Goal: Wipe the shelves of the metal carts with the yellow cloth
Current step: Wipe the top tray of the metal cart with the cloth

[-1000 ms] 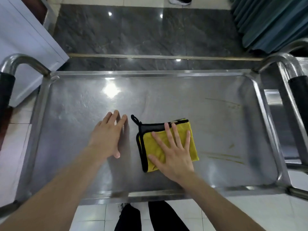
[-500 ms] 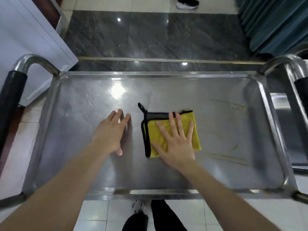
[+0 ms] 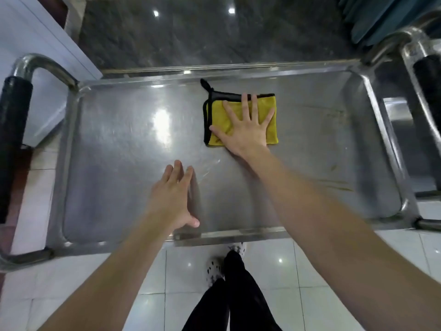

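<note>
The top shelf of a metal cart (image 3: 119, 149) fills the middle of the view. A folded yellow cloth (image 3: 216, 111) with black edging and a black loop lies near the shelf's far rim. My right hand (image 3: 245, 130) presses flat on the cloth with straight, spread fingers. My left hand (image 3: 173, 199) rests flat on the bare shelf near the front rim, fingers straight, apart from the cloth. Brownish streaks (image 3: 336, 183) mark the shelf's right part.
Black-gripped cart handles stand at the left (image 3: 12, 130) and the right (image 3: 429, 77). A second metal cart (image 3: 398, 111) adjoins on the right. A white cabinet (image 3: 35, 44) is at the far left, a teal curtain (image 3: 381, 17) at the far right. My legs stand below the front rim.
My right hand has pushed the cloth away from me, from mid-shelf to near the far rim. My left hand has stayed flat on the shelf, now nearer the front rim.
</note>
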### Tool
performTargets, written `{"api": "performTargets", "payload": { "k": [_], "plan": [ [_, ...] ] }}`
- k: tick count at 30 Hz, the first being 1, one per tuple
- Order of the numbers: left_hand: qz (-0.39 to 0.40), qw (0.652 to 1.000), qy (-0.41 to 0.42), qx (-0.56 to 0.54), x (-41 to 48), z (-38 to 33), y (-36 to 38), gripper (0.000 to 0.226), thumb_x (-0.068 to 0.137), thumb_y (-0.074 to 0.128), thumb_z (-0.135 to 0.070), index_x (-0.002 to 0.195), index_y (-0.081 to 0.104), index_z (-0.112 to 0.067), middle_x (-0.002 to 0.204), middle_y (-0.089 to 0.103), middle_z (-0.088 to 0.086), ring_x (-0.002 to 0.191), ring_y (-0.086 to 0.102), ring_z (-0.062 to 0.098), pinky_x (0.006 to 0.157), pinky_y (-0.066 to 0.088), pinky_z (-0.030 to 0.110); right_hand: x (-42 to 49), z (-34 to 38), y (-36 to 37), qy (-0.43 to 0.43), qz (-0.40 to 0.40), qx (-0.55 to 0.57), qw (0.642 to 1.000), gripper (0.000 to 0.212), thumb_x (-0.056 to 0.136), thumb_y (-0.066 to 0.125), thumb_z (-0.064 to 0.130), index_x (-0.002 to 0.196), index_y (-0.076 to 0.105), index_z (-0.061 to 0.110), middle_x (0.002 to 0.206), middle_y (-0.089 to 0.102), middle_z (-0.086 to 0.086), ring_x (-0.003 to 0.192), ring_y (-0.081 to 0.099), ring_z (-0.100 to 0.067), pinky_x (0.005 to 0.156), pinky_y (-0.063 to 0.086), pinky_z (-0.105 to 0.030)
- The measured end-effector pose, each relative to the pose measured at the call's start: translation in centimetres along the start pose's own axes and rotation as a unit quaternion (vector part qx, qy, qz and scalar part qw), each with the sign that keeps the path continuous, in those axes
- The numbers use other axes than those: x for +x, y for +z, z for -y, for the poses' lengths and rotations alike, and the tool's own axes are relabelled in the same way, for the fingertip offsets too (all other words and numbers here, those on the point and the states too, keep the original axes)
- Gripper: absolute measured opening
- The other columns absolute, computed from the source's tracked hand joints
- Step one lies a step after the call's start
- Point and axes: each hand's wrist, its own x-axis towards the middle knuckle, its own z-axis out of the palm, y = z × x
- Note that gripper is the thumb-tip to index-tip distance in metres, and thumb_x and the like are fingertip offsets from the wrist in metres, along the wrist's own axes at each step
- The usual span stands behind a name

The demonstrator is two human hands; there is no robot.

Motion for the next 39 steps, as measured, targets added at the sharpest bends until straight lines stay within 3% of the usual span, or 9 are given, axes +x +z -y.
{"api": "performTargets", "payload": {
  "k": [3, 10, 14, 18, 22, 24, 27, 32, 39],
  "plan": [
    [-0.006, 0.999, -0.017, 0.037, 0.0, -0.4, 0.6, 0.156, 0.064, 0.096, -0.065, 0.170, -0.010, -0.021, 0.179, -0.015, 0.012, 0.167, -0.005, 0.035, 0.128, 0.030, 0.052, -6.7, -0.1, 1.3, -0.019, -0.017, 0.005, 1.000, 0.092, 0.090, 0.008, 0.096, 0.168, 0.010, 0.048, 0.179, -0.012, -0.009, 0.162, -0.023, -0.033, 0.117, -0.008, -0.080],
    [-0.056, 0.997, -0.020, 0.052, 0.5, -0.8, 1.2, 0.153, 0.053, 0.103, -0.050, 0.168, 0.007, -0.020, 0.174, 0.006, 0.011, 0.160, 0.016, 0.034, 0.116, 0.048, 0.050, -23.2, -0.9, 5.3, -0.074, 0.001, -0.036, 0.997, 0.085, 0.095, 0.017, 0.092, 0.168, 0.010, 0.049, 0.178, -0.017, -0.005, 0.163, -0.022, -0.030, 0.122, -0.002, -0.077],
    [-0.019, 0.997, -0.025, 0.064, 0.3, -1.2, 0.4, 0.160, 0.048, 0.102, -0.063, 0.168, 0.007, -0.019, 0.173, 0.009, 0.011, 0.160, 0.019, 0.035, 0.113, 0.050, 0.052, -24.0, -7.3, 4.6, -0.021, -0.014, -0.044, 0.999, 0.085, 0.095, 0.019, 0.092, 0.168, 0.008, 0.051, 0.179, -0.015, -0.001, 0.164, -0.020, -0.026, 0.124, 0.000, -0.075],
    [-0.042, 0.995, -0.026, 0.089, 1.0, -3.1, -1.5, 0.135, 0.051, 0.099, -0.067, 0.158, 0.031, -0.019, 0.153, 0.038, 0.010, 0.144, 0.042, 0.032, 0.107, 0.050, 0.050, -23.9, -8.9, 4.2, -0.010, -0.003, -0.040, 0.999, 0.087, 0.093, 0.019, 0.094, 0.168, 0.005, 0.051, 0.178, -0.018, -0.001, 0.163, -0.023, -0.026, 0.124, -0.001, -0.075],
    [-0.068, 0.996, 0.002, 0.066, 4.6, -6.3, -3.5, 0.155, 0.047, 0.102, -0.062, 0.167, 0.012, -0.024, 0.173, 0.012, 0.013, 0.162, 0.015, 0.037, 0.124, 0.035, 0.057, -21.5, -9.2, 3.4, -0.011, -0.004, -0.037, 0.999, 0.087, 0.093, 0.019, 0.094, 0.168, 0.004, 0.051, 0.179, -0.017, -0.002, 0.163, -0.022, -0.027, 0.123, -0.001, -0.076],
    [-0.061, 0.996, -0.003, 0.060, 6.4, -7.6, -3.9, 0.162, 0.046, 0.104, -0.059, 0.168, 0.003, -0.024, 0.175, 0.004, 0.012, 0.163, 0.010, 0.037, 0.124, 0.033, 0.058, -17.8, -10.2, 2.6, -0.017, -0.019, -0.031, 0.999, 0.087, 0.093, 0.020, 0.094, 0.168, 0.006, 0.052, 0.179, -0.013, -0.002, 0.164, -0.019, -0.027, 0.123, 0.000, -0.076],
    [-0.064, 0.996, -0.006, 0.066, 7.6, -8.8, -3.8, 0.157, 0.043, 0.106, -0.056, 0.165, 0.012, -0.022, 0.168, 0.019, 0.010, 0.155, 0.025, 0.035, 0.114, 0.048, 0.053, -7.2, -11.4, 0.3, -0.016, -0.032, -0.009, 0.999, 0.089, 0.089, 0.019, 0.097, 0.166, 0.009, 0.055, 0.180, -0.007, -0.002, 0.164, -0.016, -0.025, 0.121, -0.002, -0.077],
    [-0.069, 0.995, 0.004, 0.068, 7.8, -8.6, -3.8, 0.152, 0.043, 0.105, -0.057, 0.163, 0.017, -0.025, 0.164, 0.022, 0.007, 0.152, 0.030, 0.032, 0.107, 0.053, 0.046, 7.1, -10.7, -3.7, -0.012, -0.002, -0.013, 1.000, 0.093, 0.085, 0.008, 0.099, 0.166, 0.002, 0.054, 0.178, -0.017, -0.004, 0.163, -0.022, -0.029, 0.117, -0.012, -0.079],
    [-0.055, 0.996, 0.003, 0.077, 7.4, -8.7, -4.1, 0.158, 0.044, 0.103, -0.062, 0.167, 0.011, -0.028, 0.171, 0.013, 0.006, 0.159, 0.022, 0.031, 0.110, 0.050, 0.043, -12.6, -12.7, 0.5, -0.059, -0.040, 0.002, 0.997, 0.083, 0.097, 0.029, 0.087, 0.169, 0.017, 0.046, 0.179, -0.010, -0.008, 0.165, -0.014, -0.031, 0.122, 0.002, -0.077]
  ]
}}
